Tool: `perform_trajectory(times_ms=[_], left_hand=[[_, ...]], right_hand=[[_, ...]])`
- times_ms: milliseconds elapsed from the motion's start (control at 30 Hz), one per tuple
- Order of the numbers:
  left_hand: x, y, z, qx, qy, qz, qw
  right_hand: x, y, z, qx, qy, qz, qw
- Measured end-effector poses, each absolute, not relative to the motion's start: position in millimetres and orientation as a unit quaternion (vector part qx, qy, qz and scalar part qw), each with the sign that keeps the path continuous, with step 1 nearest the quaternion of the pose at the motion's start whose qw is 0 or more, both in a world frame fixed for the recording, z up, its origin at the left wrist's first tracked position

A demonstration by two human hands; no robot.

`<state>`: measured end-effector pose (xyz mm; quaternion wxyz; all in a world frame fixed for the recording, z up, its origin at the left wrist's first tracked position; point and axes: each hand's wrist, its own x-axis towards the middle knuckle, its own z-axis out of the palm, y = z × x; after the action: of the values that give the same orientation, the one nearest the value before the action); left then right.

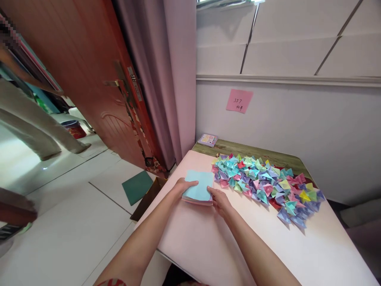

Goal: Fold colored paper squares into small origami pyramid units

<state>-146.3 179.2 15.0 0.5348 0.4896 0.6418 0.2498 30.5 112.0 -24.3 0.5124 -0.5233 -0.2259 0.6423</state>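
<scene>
A thick stack of square coloured paper (199, 186), light blue on top with pink sheets showing at the lower edge, is held between both hands over the table. My left hand (182, 187) grips its left side, with the thumb lying on the top sheet. On the right side, my right hand (218, 198) closes around the edge, thumb at the upper right and fingers partly hidden below. Just beyond my right hand spreads a heap of small folded paper pieces (262, 184) in blue, purple, pink, green, yellow and red.
The table (297, 254) has a pale pink cover. A small pack of printed cards (207, 140) lies at its back corner. A pink note (239, 101) is stuck on the wall. To the left are a cardboard box (149, 200), a green sheet (137, 186), a door (89, 79) and a person's legs (32, 119).
</scene>
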Motion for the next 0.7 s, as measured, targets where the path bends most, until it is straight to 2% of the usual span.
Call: perform_trajectory(times_ms=[133,333,567,700], left_hand=[[-132,147,7,0.489,0.618,0.288,0.544],[-115,102,1,0.508,0.630,0.329,0.486],[-110,83,12,0.491,0.435,0.400,0.640],[-114,87,36,0.567,0.342,0.432,0.612]], right_hand=[[40,89,-16,-0.510,-0.185,0.671,0.506],[63,52,-4,-0.470,-0.201,0.713,0.481],[85,28,5,-0.481,-0.357,0.581,0.550],[98,27,10,-0.486,-0.471,0.502,0.538]])
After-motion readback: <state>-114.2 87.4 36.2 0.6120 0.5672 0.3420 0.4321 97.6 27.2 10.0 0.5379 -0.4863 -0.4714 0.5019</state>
